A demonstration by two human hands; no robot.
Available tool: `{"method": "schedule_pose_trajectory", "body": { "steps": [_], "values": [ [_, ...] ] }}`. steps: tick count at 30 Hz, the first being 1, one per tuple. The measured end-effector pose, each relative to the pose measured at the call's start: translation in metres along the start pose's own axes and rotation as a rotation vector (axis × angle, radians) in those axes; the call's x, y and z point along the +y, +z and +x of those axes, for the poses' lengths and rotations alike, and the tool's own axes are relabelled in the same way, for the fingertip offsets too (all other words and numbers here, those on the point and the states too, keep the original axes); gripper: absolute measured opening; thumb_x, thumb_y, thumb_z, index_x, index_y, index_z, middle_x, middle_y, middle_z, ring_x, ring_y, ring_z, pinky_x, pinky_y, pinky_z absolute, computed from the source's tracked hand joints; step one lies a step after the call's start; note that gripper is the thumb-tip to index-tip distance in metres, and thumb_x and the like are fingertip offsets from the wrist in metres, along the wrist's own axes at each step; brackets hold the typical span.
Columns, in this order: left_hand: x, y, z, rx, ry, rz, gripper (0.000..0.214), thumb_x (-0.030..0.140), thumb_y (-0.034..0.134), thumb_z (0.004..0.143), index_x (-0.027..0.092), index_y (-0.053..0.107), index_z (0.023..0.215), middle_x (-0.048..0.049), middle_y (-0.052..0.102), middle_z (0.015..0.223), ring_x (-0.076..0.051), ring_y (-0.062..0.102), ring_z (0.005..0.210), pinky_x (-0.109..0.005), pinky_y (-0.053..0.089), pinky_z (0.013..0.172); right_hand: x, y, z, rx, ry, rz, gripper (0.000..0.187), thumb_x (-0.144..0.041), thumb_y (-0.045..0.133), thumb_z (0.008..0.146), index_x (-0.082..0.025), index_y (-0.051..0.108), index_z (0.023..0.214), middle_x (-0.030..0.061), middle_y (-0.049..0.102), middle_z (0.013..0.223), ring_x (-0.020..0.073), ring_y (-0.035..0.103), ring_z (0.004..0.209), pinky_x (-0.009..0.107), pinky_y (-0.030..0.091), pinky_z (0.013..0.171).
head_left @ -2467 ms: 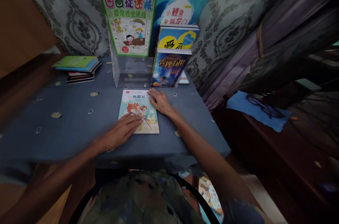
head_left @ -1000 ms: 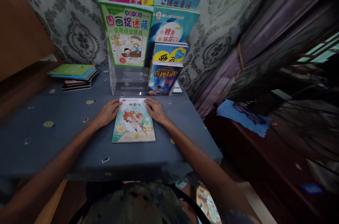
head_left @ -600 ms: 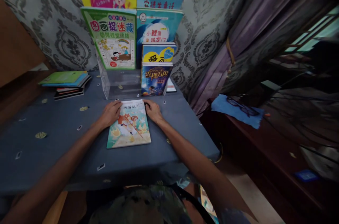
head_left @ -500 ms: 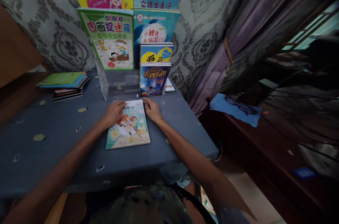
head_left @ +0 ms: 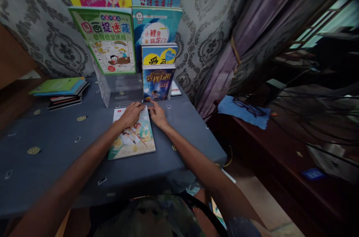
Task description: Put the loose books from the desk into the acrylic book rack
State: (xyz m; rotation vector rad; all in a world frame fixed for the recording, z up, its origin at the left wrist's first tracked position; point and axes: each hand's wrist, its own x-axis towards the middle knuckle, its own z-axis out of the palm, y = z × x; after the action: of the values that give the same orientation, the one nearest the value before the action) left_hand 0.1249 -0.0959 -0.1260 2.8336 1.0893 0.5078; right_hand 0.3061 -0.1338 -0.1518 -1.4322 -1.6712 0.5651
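Your book lies closed on the table at six o'clock, not yet lifted; other books already stand in the rack at twelve. Your left hand rests across its top, fingers extended; whether your right hand, at its one-o'clock corner, grips it, I cannot tell.

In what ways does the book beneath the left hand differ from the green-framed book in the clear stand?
The book beneath the left hand lies flat on the table; the green-framed book is propped up in the clear stand. The flat book's cover is partly hidden by the hand, while no hand covers the green-framed book. Both have printed pictures on their covers.
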Motion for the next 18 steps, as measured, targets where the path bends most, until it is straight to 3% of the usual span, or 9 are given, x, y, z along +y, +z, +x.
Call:
{"method": "schedule_pose_trajectory", "body": {
  "steps": [5, 10, 18],
  "values": [
    [0.003, -0.001, -0.003, -0.004, -0.016, 0.026, 0.049, 0.005, 0.038, 0.089, 0.013, 0.063, 0.130, -0.0153, 0.061, 0.121, -0.027, 0.052, 0.113, -0.043, 0.044, 0.099, 0.001, 0.001, -0.001, 0.031, -0.050, 0.063, 0.058, -0.011, 0.043, 0.088, -0.016, 0.041, 0.146, 0.0100, 0.072, 0.125, 0.0217, 0.066, 0.119, 0.043, 0.046, 0.110],
    [0.009, 0.000, -0.012, 0.041, 0.025, 0.029, 0.049, 0.004, 0.043, 0.088, 0.017, 0.065, 0.130, -0.0138, 0.060, 0.126, -0.027, 0.051, 0.118, -0.044, 0.043, 0.102, 0.005, 0.002, 0.002, 0.029, -0.063, 0.119, 0.055, -0.010, 0.044, 0.087, -0.015, 0.045, 0.142, 0.0097, 0.075, 0.118, 0.0219, 0.069, 0.112, 0.045, 0.047, 0.108],
    [0.044, -0.007, -0.060, 0.053, 0.157, -0.098, 0.047, 0.006, 0.046, 0.089, 0.024, 0.067, 0.127, -0.0115, 0.060, 0.126, -0.026, 0.052, 0.121, -0.048, 0.043, 0.104, 0.007, 0.001, 0.004, 0.000, -0.072, 0.066, 0.048, -0.010, 0.043, 0.086, -0.017, 0.055, 0.133, 0.0086, 0.075, 0.117, 0.0214, 0.070, 0.106, 0.044, 0.049, 0.105]
  ]
}}
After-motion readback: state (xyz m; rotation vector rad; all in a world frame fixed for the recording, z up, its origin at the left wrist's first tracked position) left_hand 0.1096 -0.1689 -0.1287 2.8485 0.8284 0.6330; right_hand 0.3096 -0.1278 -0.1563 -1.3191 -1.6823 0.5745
